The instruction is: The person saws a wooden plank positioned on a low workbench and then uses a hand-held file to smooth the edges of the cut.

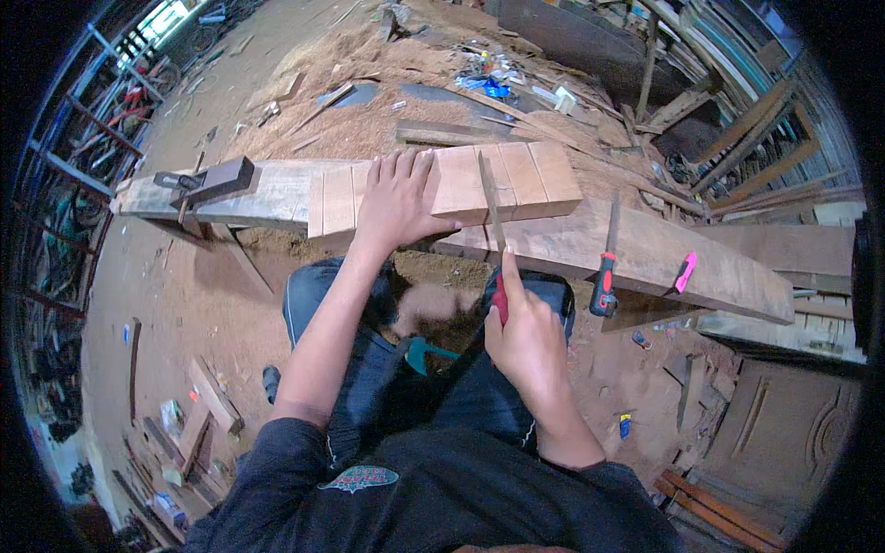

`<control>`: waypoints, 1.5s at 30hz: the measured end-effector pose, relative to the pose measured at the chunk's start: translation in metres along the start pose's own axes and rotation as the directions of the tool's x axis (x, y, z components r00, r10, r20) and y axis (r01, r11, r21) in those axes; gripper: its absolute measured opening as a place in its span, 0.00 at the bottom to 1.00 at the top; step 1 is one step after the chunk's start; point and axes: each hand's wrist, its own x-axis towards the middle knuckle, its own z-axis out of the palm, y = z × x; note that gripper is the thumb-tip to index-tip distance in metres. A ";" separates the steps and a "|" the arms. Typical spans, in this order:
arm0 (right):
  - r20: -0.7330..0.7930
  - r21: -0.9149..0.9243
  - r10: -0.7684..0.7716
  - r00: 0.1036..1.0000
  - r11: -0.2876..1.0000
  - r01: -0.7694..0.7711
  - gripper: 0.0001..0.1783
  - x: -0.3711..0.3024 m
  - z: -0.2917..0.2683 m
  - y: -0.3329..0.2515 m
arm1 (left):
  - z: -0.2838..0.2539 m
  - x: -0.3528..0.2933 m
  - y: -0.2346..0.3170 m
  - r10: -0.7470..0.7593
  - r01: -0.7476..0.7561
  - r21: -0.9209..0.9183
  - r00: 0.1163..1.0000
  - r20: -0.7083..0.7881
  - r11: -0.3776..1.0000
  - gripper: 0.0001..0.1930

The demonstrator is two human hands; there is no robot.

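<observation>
A squared wooden block [458,184], crossed by several straight cut lines, lies on a long thick plank [550,247]. My left hand [398,198] presses flat on the block left of its middle, fingers stretched out and thumb along the near edge. In my right hand [527,324] is a hand saw [489,187], held by its red handle with the forefinger pointing along the blade. The blade runs across the block's top, at a cut line right of the middle. How deep the teeth sit cannot be made out.
On the plank's left end stands a dark wooden hand plane [215,181]. Toward its right end lie a second saw with a red and black handle [604,284] and a pink marker-like object [685,273]. Sawdust [355,78] and wood scraps [215,394] cover the ground.
</observation>
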 end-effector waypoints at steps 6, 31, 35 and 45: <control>-0.032 -0.066 -0.026 0.999 0.998 0.024 0.42 0.073 0.010 -0.003 | -0.002 -0.002 0.000 0.012 -0.012 -0.002 1.000 0.005 1.000 0.64; -0.001 0.023 -0.029 1.000 0.999 0.029 0.44 -0.032 -0.026 0.000 | -0.002 -0.003 0.001 -0.050 0.051 -0.051 0.998 0.032 0.997 0.64; -0.089 0.049 0.013 0.996 0.999 -0.008 0.43 -0.037 -0.006 0.018 | -0.004 -0.003 0.000 -0.056 0.060 -0.084 0.997 0.048 0.995 0.64; -0.066 -0.047 -0.029 0.997 0.999 0.026 0.40 0.004 0.002 0.004 | 0.000 -0.002 0.001 -0.061 0.064 -0.114 0.998 0.029 0.991 0.63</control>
